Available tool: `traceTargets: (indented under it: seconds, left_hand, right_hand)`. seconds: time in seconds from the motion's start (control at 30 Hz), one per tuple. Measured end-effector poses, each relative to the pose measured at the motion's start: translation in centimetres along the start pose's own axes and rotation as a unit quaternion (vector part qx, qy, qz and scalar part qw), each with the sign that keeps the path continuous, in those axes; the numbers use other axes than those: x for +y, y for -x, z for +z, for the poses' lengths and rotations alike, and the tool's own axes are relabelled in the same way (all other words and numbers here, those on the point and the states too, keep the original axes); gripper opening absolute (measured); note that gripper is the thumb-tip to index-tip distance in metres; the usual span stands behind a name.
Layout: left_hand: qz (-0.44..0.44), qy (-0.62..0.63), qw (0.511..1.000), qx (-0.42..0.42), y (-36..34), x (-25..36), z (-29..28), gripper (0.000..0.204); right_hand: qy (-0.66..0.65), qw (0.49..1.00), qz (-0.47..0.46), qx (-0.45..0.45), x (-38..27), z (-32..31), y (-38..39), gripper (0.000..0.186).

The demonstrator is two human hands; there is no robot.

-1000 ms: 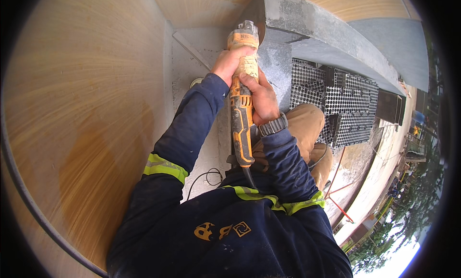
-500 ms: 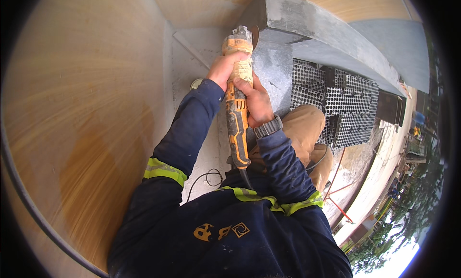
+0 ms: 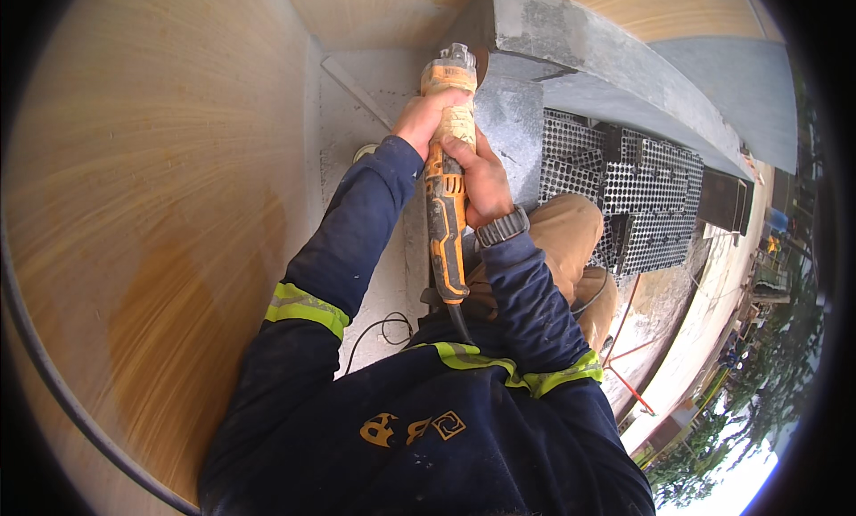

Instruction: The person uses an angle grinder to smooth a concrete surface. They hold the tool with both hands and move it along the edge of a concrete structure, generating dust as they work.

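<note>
Both hands are closed around an orange and black angle grinder (image 3: 446, 226), its front body wrapped in pale tape. My left hand (image 3: 422, 121) grips it just behind the head. Lower down, my right hand (image 3: 486, 184), with a grey watch at the wrist, wraps the taped part from the right. The brown grinding disc (image 3: 481, 67) stands edge-on at the right of the head, at the left end of a grey concrete beam (image 3: 571, 43). Whether the disc touches the beam I cannot tell. A dark cord runs from the grinder's rear end toward my body.
A wood-grained wall (image 3: 160, 204) rises close on my left. Black perforated crates (image 3: 651, 181) are stacked right of my bent knee (image 3: 566, 235). A loose black cable (image 3: 383, 324) lies on the floor, and a thin orange-red rod frame (image 3: 633, 387) stands at the lower right.
The grinder and both hands have shifted slightly right and up, bringing the disc further over the beam's end. The grip stays the same.
</note>
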State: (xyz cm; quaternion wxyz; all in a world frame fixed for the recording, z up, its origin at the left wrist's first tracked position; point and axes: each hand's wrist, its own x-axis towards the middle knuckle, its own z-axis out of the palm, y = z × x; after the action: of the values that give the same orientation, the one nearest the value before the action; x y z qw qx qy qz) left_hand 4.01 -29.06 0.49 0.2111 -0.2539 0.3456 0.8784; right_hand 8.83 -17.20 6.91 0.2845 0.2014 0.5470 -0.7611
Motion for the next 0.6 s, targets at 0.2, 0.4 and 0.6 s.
traceTargets:
  seconds: [0.2,0.4,0.6]
  left_hand:
    - [0.002,0.0,1.0,0.0,0.0,0.2,0.1,0.038]
    - [-0.01,0.016,1.0,-0.001,0.0,-0.3,-0.5,0.038]
    - [-0.012,0.01,0.999,0.044,-0.7,-1.5,-2.3,0.037]
  right_hand:
    - [-0.01,1.0,0.0,0.001,-0.5,0.3,0.4,0.064]
    - [-0.028,0.999,0.026,-0.019,0.3,-0.1,-0.1,0.06]
    - [-0.029,0.998,0.053,-0.028,2.2,-0.7,-1.3,0.051]
